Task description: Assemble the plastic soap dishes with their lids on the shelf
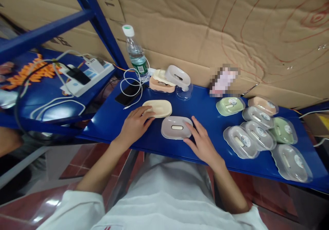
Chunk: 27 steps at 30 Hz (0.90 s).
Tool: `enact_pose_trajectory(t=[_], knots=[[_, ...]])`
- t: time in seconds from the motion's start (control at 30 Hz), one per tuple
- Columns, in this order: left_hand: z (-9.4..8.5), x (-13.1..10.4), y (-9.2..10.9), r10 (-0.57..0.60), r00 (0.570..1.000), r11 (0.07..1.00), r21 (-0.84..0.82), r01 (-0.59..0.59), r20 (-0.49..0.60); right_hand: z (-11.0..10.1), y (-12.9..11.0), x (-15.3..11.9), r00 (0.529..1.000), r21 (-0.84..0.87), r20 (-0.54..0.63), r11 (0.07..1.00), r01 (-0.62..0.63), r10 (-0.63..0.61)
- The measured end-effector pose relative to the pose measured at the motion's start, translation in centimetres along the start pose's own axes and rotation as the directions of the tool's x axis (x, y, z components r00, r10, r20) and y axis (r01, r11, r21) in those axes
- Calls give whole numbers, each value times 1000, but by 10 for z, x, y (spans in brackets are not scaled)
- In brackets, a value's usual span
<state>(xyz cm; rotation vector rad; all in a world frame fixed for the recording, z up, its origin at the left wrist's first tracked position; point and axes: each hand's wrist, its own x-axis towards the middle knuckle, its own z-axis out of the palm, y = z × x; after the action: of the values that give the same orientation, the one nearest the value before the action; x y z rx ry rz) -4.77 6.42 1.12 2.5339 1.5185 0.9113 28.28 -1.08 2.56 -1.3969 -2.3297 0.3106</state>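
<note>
Before me on the blue table lie a cream oval dish and, just to its lower right, a grey oval dish with a pale bar in its centre slot. My left hand rests with its fingertips on the left side of the cream dish, and a small gap shows between thumb and fingers. At the grey dish's right edge is my right hand, thumb and fingers apart; the fingertips are on or just over the rim.
Stacked peach, cream and grey parts stand behind, beside a water bottle, phone and white cable. Several packaged oval dishes cover the right side. A power strip lies on the left shelf.
</note>
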Motion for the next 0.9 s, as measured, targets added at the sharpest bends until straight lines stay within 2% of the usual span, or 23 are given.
enact_pose_trajectory(t=[0.07, 0.13, 0.2, 0.3, 0.4, 0.5, 0.6, 0.73, 0.9], knots=[[1, -4, 7, 10, 1000, 1000, -12, -11, -18, -17, 0, 19, 1000, -38, -2, 999, 18, -18], [1, -10, 22, 50, 999, 998, -38, -50, -17, -31, 4, 49, 1000, -75, 2, 997, 21, -20], [2, -17, 40, 137, 989, 987, -86, -133, 52, -36, 12, 89, 1000, -102, 22, 995, -14, 17], [9, -26, 59, 248, 956, 964, -142, -227, 154, -22, 30, 145, 991, -138, 93, 987, -81, 94], [17, -31, 61, 243, 958, 961, -171, -217, 149, 3, 45, 171, 981, -132, 153, 986, -100, 120], [20, -33, 57, 208, 970, 962, -206, -179, 128, 18, 52, 168, 981, -129, 146, 986, -109, 128], [19, -32, 55, 203, 973, 959, -226, -173, 113, 21, 56, 154, 985, -181, 44, 971, -156, 167], [18, -30, 56, 192, 975, 954, -256, -158, 110, 18, 60, 143, 969, -176, -82, 953, -246, 235], [17, -30, 55, 183, 977, 934, -328, -140, 105, -1, 57, 121, 971, -147, -47, 960, -237, 233]])
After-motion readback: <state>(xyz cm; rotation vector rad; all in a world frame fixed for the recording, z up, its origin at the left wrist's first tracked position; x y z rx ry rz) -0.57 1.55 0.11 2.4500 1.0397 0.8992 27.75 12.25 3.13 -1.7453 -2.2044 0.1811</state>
